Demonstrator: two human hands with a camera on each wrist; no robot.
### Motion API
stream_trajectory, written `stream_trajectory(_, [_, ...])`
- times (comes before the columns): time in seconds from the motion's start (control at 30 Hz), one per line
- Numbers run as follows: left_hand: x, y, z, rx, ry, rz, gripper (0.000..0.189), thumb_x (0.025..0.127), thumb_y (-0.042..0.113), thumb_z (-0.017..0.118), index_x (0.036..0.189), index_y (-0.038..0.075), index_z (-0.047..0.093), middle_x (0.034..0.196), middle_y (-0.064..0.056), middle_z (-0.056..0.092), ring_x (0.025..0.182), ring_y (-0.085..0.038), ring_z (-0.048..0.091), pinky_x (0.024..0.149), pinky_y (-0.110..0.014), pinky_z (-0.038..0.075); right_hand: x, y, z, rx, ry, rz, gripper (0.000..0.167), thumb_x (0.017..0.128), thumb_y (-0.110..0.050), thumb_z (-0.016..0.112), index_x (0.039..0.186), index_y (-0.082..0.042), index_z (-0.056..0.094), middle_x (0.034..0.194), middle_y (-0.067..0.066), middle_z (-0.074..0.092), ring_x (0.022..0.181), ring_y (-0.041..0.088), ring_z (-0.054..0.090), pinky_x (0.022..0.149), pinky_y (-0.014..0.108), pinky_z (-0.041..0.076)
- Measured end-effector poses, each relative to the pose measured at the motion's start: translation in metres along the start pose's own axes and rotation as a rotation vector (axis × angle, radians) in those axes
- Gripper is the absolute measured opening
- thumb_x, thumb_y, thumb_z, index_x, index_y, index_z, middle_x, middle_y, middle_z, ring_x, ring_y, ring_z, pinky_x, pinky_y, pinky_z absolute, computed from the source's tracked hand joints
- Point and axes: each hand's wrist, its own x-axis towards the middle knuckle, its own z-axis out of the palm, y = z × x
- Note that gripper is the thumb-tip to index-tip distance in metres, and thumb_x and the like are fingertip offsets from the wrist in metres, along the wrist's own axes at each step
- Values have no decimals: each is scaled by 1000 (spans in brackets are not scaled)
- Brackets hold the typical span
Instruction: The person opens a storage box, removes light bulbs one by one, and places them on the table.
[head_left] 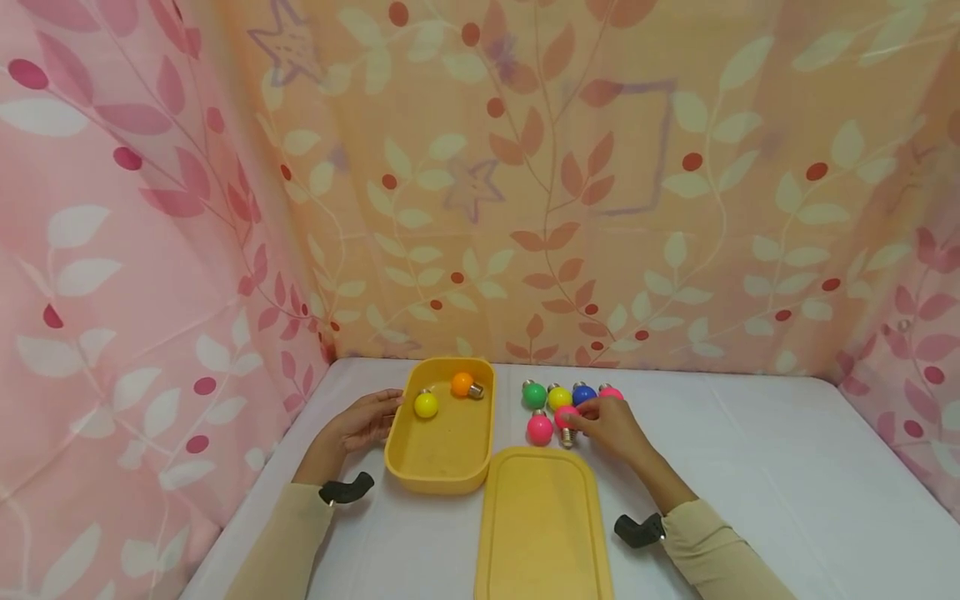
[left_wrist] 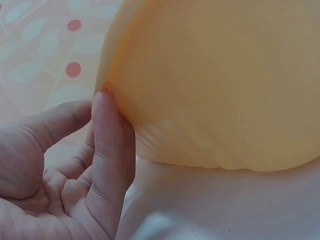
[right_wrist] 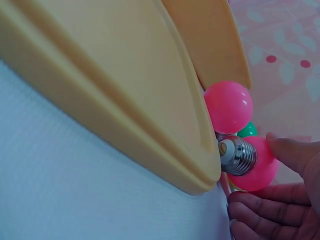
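Observation:
A yellow plastic box [head_left: 442, 458] stands left of centre with a yellow bulb [head_left: 426, 406] and an orange bulb [head_left: 462, 384] inside. My left hand [head_left: 367, 421] holds its left side, fingertips at the rim in the left wrist view. With thumb and fingers, my right hand [head_left: 611, 425] pinches a pink light bulb [right_wrist: 262, 165], its metal screw base pointing toward the lid. Beside it sits another pink bulb [head_left: 539, 430]. Behind them is a row of green [head_left: 534, 395], yellow [head_left: 558, 398] and blue [head_left: 584, 394] bulbs, with one more pink bulb [head_left: 611, 393] partly hidden by the hand.
The flat yellow lid [head_left: 543, 525] lies in front of the bulbs, its left edge close to the box's near right corner. White cloth covers the table [head_left: 772, 467]. Patterned curtains [head_left: 555, 208] rise behind and at both sides.

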Motion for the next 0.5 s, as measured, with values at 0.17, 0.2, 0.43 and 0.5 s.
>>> stream_trajectory(0.17, [-3, 3, 2, -17, -8, -8, 41, 105, 16, 57, 142, 3, 46, 122, -12, 67, 97, -22, 71, 86, -33, 59, 1, 0, 1, -6, -15, 5, 38, 88, -38, 80, 104, -4, 77, 76, 1, 66, 69, 19, 56, 54, 23, 48])
stream_trajectory(0.2, [-4, 3, 2, -18, -13, -8, 41, 105, 16, 57, 142, 2, 46, 122, -12, 67, 98, -22, 71, 86, -33, 59, 1, 0, 2, -5, -19, 3, 37, 88, -37, 80, 104, -4, 77, 76, 1, 66, 69, 19, 56, 54, 23, 48])
stream_trajectory(0.43, [-10, 7, 4, -38, -35, -17, 40, 105, 14, 56, 142, 2, 45, 121, -11, 67, 96, -21, 71, 84, -31, 60, 2, 1, 5, 3, -32, -11, 33, 90, -35, 79, 101, -4, 77, 79, 1, 68, 70, 18, 59, 59, 26, 55])
stream_trajectory(0.5, [-11, 7, 4, -38, -47, -12, 40, 106, 14, 56, 142, 1, 44, 121, -11, 67, 96, -20, 71, 85, -31, 60, 1, 0, 5, 7, -35, -5, 32, 90, -35, 79, 100, -5, 78, 80, 1, 69, 72, 18, 60, 61, 26, 56])
